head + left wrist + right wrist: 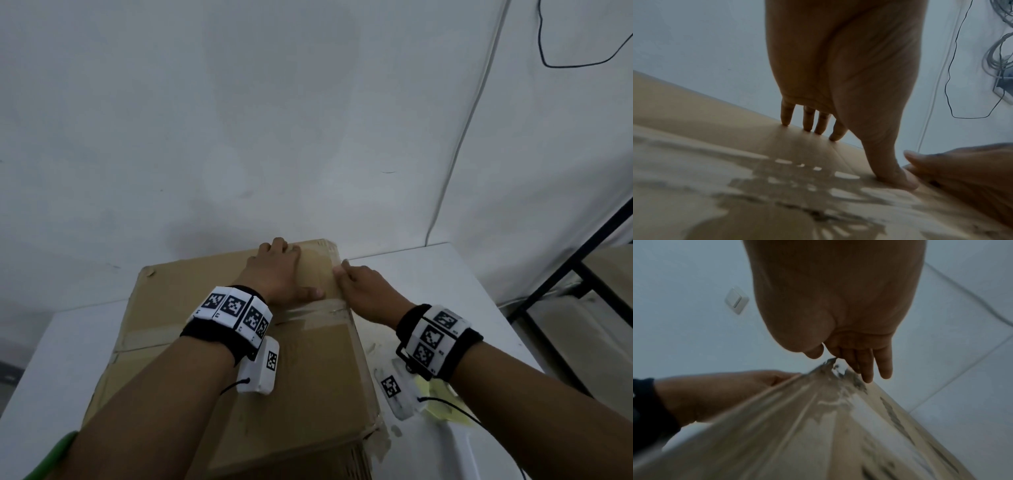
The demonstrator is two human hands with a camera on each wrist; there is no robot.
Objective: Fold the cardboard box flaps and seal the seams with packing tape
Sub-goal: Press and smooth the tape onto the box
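A brown cardboard box [191,298] with its flaps folded shut lies on the white table [452,274]. A glossy strip of packing tape [308,310] runs across its top seam and over the right edge [818,410]. My left hand [284,270] lies flat on the far right part of the box top. Its straight fingertips [807,128] touch the far edge and its thumb [898,178] presses down beside the tape. My right hand [356,284] is at the box's right edge, its straight fingers [869,369] against the taped side. Neither hand holds anything.
Pale yellow scraps [436,394] and a white object [459,442] lie on the table right of the box. A black-framed rack [565,274] stands at the far right. A white wall with cables [455,154] rises close behind. Something green [51,455] shows at the bottom left.
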